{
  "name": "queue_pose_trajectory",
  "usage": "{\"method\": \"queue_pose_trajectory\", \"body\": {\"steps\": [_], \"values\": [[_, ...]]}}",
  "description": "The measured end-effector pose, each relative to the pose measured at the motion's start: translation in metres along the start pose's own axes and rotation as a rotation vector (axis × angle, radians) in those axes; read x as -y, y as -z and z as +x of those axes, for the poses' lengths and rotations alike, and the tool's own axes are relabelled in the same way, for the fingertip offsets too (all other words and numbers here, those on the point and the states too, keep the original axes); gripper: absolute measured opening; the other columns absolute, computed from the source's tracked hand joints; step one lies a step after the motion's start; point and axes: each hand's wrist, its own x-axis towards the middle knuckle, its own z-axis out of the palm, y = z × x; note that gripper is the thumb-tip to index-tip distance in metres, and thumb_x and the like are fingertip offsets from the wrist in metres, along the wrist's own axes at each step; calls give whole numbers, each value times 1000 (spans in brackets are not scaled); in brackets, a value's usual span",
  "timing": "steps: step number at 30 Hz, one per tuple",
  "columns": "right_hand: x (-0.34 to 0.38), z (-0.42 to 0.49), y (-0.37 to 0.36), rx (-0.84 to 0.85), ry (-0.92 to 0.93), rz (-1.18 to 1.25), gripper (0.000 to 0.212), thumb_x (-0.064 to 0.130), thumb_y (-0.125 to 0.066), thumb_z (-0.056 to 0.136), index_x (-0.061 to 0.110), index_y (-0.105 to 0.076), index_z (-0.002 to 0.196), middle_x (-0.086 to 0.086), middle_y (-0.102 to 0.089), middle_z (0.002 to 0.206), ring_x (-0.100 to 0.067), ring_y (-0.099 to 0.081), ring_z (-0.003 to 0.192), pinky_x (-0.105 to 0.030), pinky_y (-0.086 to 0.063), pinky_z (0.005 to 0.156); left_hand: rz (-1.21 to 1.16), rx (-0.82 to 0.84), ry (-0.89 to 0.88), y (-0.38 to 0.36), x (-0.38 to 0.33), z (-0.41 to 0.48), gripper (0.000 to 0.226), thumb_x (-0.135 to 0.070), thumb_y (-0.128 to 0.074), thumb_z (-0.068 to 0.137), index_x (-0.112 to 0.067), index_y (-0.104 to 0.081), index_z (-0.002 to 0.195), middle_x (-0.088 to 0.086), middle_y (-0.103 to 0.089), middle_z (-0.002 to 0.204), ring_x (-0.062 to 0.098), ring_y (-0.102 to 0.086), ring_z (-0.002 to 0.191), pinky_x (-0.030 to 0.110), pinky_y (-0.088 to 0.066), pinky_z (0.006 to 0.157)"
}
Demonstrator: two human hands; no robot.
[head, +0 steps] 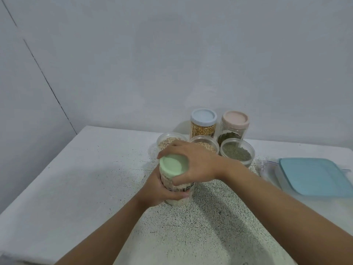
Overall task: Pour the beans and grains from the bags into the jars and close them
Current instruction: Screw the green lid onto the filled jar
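A clear jar (178,199) filled with white grains stands in the middle of the table, capped by a pale green lid (172,166). My left hand (162,190) wraps round the jar's body from the near left. My right hand (193,163) grips the green lid from the right, fingers curled over its far edge and thumb on its near side. Behind stand a blue-lidded jar (203,124) of yellow grains and a pink-lidded jar (234,127) of dark green beans. No bags are plainly visible.
Three open clear tubs sit behind my hands: pale beans (168,140), yellow grains (207,143), green beans (237,153). A clear box with a blue lid (313,176) lies at the right. The speckled table (210,226) meets a white wall at the back.
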Motion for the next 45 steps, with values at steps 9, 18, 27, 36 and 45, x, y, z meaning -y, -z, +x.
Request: {"method": "queue_pose_trajectory", "body": {"steps": [9, 18, 27, 36, 45], "values": [[18, -12, -3, -91, -192, -503, 91, 93, -29, 80, 26, -41, 140, -3, -58, 122, -25, -62, 100, -39, -51, 82, -19, -3, 25, 2, 0, -1, 91, 9, -92, 64, 1, -45, 141, 24, -66, 124, 40, -63, 122, 54, -56, 97], [17, -9, 11, 9, -122, -293, 63, 69, -52, 91, 40, -42, 146, 2, -49, 138, -21, -49, 125, -39, -39, 99, -21, 36, 4, 1, -1, 1, 85, 20, -86, 62, 2, -47, 136, 24, -69, 116, 38, -68, 114, 44, -59, 90], [17, -2, 14, 14, -72, -264, 62, 69, -63, 81, 46, -49, 137, 5, -51, 121, -19, -51, 112, -34, -39, 89, -40, 26, 0, 0, -1, 0, 87, 21, -87, 61, 2, -47, 136, 23, -68, 118, 35, -67, 117, 38, -59, 90], [16, 2, 10, -188, -331, -576, 97, 101, -23, 71, 21, -51, 118, 1, -60, 87, -23, -63, 81, -38, -54, 71, 1, 48, 11, 1, -7, -2, 82, 15, -87, 65, -1, -50, 137, 24, -68, 121, 40, -65, 118, 58, -56, 96], [19, -3, 24, 157, 18, -284, 66, 50, -75, 82, 53, -47, 142, 6, -43, 144, -20, -40, 130, -40, -35, 106, -4, 26, -2, -3, -6, -3, 76, 18, -86, 62, -8, -57, 127, 19, -71, 114, 30, -70, 112, 37, -58, 91]]}}
